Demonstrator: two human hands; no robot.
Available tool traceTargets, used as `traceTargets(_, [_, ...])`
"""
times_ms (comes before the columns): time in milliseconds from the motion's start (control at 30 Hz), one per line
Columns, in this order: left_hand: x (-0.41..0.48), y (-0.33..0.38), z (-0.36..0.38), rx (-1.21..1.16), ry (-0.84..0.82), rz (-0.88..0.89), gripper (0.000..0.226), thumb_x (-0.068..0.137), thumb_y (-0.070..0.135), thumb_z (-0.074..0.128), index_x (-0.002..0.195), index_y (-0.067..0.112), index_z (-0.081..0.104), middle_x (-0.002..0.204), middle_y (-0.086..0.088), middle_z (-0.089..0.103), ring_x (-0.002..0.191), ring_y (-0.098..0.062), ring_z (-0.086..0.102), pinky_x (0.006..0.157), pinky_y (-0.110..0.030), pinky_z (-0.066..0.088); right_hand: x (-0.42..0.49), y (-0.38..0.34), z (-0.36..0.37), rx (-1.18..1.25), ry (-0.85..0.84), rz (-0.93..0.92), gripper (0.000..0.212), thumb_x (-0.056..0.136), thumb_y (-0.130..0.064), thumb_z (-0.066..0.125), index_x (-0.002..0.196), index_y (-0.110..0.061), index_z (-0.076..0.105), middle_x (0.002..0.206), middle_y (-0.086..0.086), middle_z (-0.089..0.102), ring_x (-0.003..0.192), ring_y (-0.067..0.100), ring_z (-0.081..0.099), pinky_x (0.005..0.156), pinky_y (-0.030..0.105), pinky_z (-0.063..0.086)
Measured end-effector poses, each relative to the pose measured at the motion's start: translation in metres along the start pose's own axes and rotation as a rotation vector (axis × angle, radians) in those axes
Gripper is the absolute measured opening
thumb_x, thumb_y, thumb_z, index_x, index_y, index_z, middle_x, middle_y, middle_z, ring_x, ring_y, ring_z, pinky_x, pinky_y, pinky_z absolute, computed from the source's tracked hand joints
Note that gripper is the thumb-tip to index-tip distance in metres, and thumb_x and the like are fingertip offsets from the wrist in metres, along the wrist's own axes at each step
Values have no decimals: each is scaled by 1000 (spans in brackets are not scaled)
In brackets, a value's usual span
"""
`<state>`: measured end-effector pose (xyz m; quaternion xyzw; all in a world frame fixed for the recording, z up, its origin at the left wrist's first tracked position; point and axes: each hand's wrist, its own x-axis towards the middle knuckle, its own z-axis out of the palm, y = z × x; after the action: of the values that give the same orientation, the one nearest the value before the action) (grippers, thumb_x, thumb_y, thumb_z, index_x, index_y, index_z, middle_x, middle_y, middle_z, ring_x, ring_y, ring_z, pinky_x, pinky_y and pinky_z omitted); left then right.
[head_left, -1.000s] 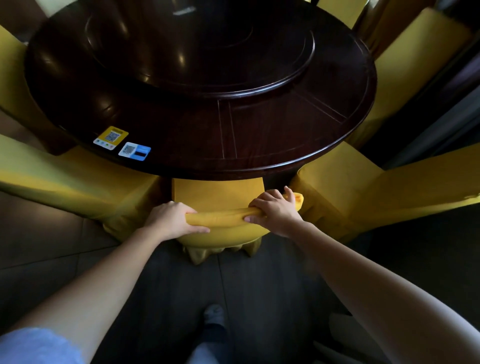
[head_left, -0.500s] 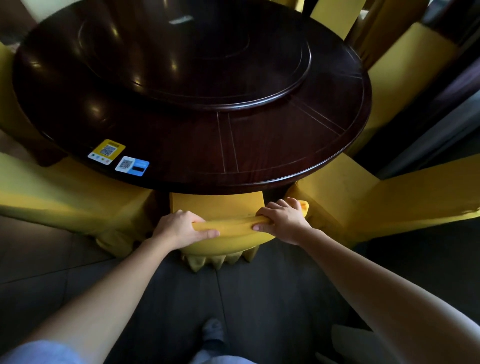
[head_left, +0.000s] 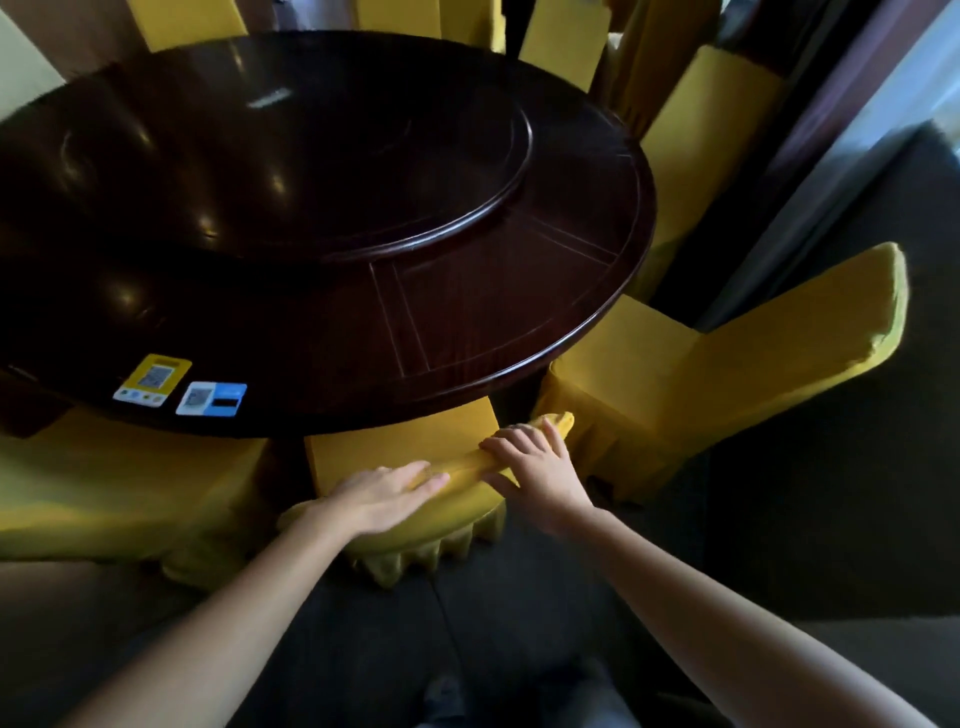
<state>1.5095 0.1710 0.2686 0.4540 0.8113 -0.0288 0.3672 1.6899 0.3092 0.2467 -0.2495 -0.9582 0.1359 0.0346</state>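
Our left hand lies flat on the yellow fabric-covered chair back; right hand grips at 3 o'clock, likely steering it.

The left hand is loosening its grip on the yellow-covered chair back, flattening and sliding toward the right hand.

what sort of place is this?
Probably a restaurant's private dining room: large round table with a lazy Susan, QR-code stickers on its top, and the gripped yellow-covered chair matching others ringed round it.
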Motion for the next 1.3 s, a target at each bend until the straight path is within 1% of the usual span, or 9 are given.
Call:
traceTargets(67, [5, 27, 2, 12, 6, 70, 89, 71, 82, 3, 146, 37, 14, 153, -2, 28, 135, -29, 34, 107, -45, 29, -3, 10, -3, 54, -3, -13, 45, 97, -46, 38, 138, -30, 41, 143, -6, 43, 140, 17, 25, 115, 43, -3])
traceTargets(133, [11, 52, 5, 2, 37, 143, 88, 74, 78, 5, 148, 32, 10, 156, 1, 20, 138, -26, 29, 109, -43, 25, -10, 25, -5, 61, -3, 0, 48, 97, -43, 39, 143, -30, 33, 152, -5, 31, 144, 16, 14, 116, 44, -3])
traceTargets(267, [31, 102, 11, -46, 126, 307, 82, 80, 72, 11, 149, 28, 6, 158, 5, 11, 143, -15, 16, 114, -40, 11, -25, 69, -13, 67, -17, 137, 61, 96, -45, 42, 149, -34, 14, 159, -7, 5, 146, 16, -7, 116, 46, -4])
traceTargets(333, [48, 132, 13, -26, 140, 319, 80, 81, 72, 11, 149, 30, 1, 159, 8, 1, 144, -12, 5, 116, -45, 0, -32, 98, -24, 73, -17, 204, 63, 97, -48, 38, 150, -34, 8, 159, -8, -1, 145, 16, -12, 115, 45, -6])
traceTargets(400, [66, 161, 14, 13, 173, 276, 76, 85, 71, 12, 148, 31, -3, 158, 9, -6, 145, -12, -2, 115, -49, -6, -38, 130, -36, 57, -22, 252, 64, 97, -49, 36, 150, -33, 4, 159, -7, -5, 145, 17, -14, 114, 46, -7])
traceTargets(533, [100, 226, 17, 90, 241, 261, 75, 87, 68, 13, 148, 28, -8, 158, 6, -12, 144, -13, -13, 113, -51, -11, -53, 197, -62, 3, -1, 304, 66, 96, -51, 34, 149, -34, 0, 159, -6, -7, 145, 20, -15, 113, 45, -10])
traceTargets(733, [140, 336, 21, 135, 294, 357, 73, 89, 65, 14, 147, 28, -11, 157, 5, -16, 142, -14, -19, 112, -50, -13, -84, 295, -101, -2, 43, 389, 66, 95, -52, 35, 150, -33, 3, 160, -5, -5, 145, 20, -13, 114, 47, -6])
traceTargets(1000, [170, 467, 33, 166, 238, 451, 73, 90, 65, 15, 147, 29, -11, 156, 4, -19, 142, -16, -20, 110, -50, -16, -132, 408, -150, -10, 89, 479, 67, 95, -51, 37, 150, -32, 4, 160, -5, -5, 145, 19, -11, 116, 50, -1])
traceTargets(1300, [219, 551, 33, 112, 167, 539, 82, 79, 75, 5, 146, 32, -13, 157, 6, -18, 142, -16, -20, 109, -48, -17, -143, 499, -195, -44, 152, 593, 67, 95, -45, 45, 150, -30, 10, 160, -1, 2, 146, 22, -4, 116, 51, 2])
